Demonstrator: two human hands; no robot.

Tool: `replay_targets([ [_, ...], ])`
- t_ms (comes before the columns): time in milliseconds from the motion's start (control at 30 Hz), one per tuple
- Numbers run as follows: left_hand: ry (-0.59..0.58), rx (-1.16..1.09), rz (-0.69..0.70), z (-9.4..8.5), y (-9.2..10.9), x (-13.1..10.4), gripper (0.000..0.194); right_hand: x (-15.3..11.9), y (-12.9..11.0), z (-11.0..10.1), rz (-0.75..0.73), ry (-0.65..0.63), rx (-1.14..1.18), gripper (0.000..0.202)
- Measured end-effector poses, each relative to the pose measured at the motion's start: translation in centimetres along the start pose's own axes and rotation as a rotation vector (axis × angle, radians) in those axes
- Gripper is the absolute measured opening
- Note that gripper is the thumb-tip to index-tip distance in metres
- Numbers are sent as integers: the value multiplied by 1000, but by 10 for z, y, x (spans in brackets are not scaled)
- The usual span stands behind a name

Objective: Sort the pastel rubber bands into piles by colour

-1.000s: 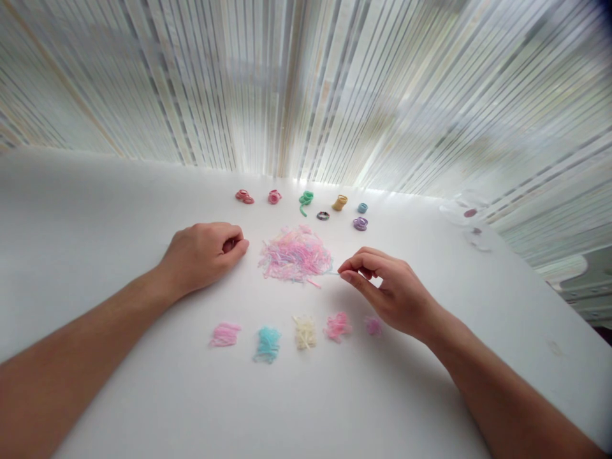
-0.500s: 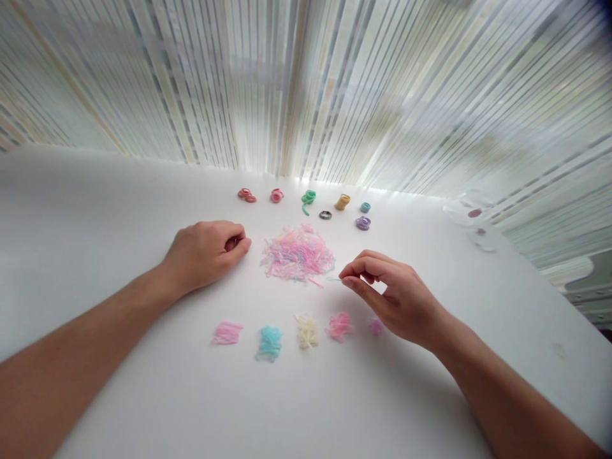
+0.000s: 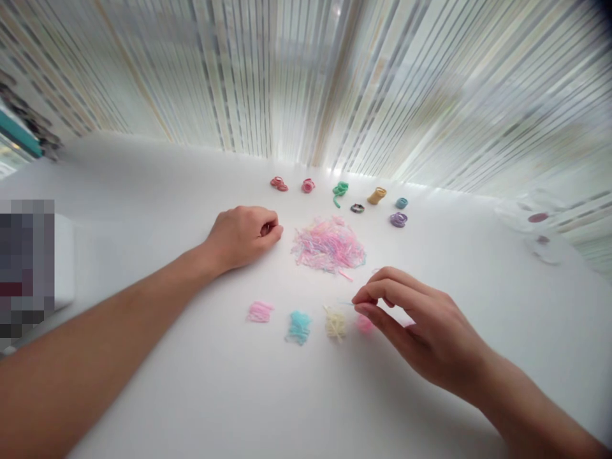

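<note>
A loose heap of mixed pastel strands (image 3: 329, 245) lies on the white table (image 3: 215, 395). My right hand (image 3: 415, 319) pinches a thin light-blue strand (image 3: 345, 303) between thumb and forefinger, above the near row of small piles. That row has a pink pile (image 3: 261, 312), a blue pile (image 3: 299, 327), a cream pile (image 3: 335, 324) and a deeper pink pile (image 3: 365, 324), partly covered by my right hand. Left of the heap, my left hand (image 3: 246, 237) rests on the table with its fingers curled in; whatever it may hold is hidden.
Behind the heap sit coiled bands in red (image 3: 279, 184), pink (image 3: 308, 185), green (image 3: 340, 190), yellow (image 3: 377, 196), blue (image 3: 401, 203) and purple (image 3: 398, 219), beside a dark ring (image 3: 357, 208). Clear plastic pieces (image 3: 538, 218) lie at right; a string curtain (image 3: 306, 83) hangs behind.
My right hand has moved away from the heap toward the near piles, carrying the light-blue strand. The view has shifted left, bringing a blurred object into the left edge.
</note>
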State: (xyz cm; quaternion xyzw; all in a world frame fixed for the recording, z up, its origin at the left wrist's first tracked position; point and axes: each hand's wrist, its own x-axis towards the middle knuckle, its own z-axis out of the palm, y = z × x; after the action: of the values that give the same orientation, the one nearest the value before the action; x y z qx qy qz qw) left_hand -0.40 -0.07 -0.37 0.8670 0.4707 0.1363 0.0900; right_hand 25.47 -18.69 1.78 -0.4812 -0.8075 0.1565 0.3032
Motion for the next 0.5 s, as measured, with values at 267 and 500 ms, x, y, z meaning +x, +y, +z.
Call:
replay_targets([
  [267,9,-12,8,0,4,0,30,3,-15,12,-104,-36,13,13],
  [500,13,2,14,-1,4,0,28,3,-19,13,-126,-50,-2,13],
])
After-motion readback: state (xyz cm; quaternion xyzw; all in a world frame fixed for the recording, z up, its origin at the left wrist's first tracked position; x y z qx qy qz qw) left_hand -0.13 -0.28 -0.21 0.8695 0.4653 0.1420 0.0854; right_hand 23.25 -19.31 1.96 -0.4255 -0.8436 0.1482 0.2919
